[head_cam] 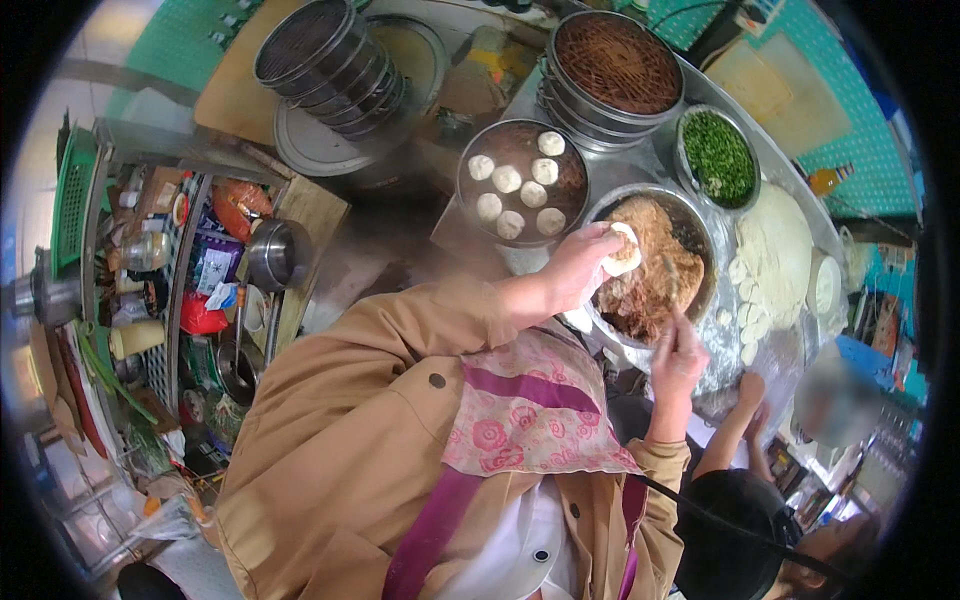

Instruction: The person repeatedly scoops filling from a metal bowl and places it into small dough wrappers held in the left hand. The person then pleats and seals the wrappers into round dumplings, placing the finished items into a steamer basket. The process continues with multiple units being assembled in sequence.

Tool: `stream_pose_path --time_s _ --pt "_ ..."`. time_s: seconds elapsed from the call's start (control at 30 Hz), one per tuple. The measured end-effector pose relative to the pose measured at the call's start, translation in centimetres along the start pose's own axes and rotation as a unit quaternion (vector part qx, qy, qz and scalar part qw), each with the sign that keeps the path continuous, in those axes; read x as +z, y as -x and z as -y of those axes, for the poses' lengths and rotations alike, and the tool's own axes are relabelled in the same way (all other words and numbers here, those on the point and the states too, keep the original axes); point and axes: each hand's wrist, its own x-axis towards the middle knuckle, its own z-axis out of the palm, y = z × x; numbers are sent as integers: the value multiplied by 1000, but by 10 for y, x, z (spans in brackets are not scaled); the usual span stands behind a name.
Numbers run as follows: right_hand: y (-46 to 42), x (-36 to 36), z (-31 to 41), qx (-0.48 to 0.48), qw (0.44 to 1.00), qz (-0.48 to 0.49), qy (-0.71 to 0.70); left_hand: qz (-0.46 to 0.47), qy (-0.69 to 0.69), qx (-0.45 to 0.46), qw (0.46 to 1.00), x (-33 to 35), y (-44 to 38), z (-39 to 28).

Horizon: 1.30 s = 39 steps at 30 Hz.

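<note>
In my left hand (576,268) rests a round dough wrapper (621,261) with some filling on it, tilted over the rim of a large metal bowl (703,217). Pale minced filling (660,225) heaps up inside this bowl, with a darker, redder part toward me. My right hand (679,351) grips the end of a thin spreading tool (670,279), whose far end reaches into the filling. Just beyond my left hand, a round steamer tray (519,196) carries several white filled buns (507,178), set apart from one another.
Stacked steamers (615,67) stand behind the tray, another stack (330,67) farther left. A bowl of chopped greens (716,157) sits beyond the filling. Rightward lie a dough slab (780,247) and small dough pieces (750,311). A co-worker's hand (751,390) is at the table's right.
</note>
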Motion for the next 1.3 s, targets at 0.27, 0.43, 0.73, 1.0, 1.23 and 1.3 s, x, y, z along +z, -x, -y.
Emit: stream_pose_path --time_s 0.27,0.43,0.73,1.0,1.23,1.3 --pt "-34 3 21 62 982 75 -159 55 -234 -15 970 2 28 10" --pt "-45 7 53 71 967 145 -198 29 -392 77 916 -4 39 18" --pt "-42 19 76 67 947 184 -254 -9 -455 152 877 -18 56 12" --pt "-45 30 86 36 952 199 -229 60 -400 22 914 -11 73 -23" --pt "-54 32 116 17 969 155 -191 -4 -174 -24 984 -38 76 -20" --pt "-57 32 109 -10 970 195 -148 41 -293 19 955 -42 79 -29"
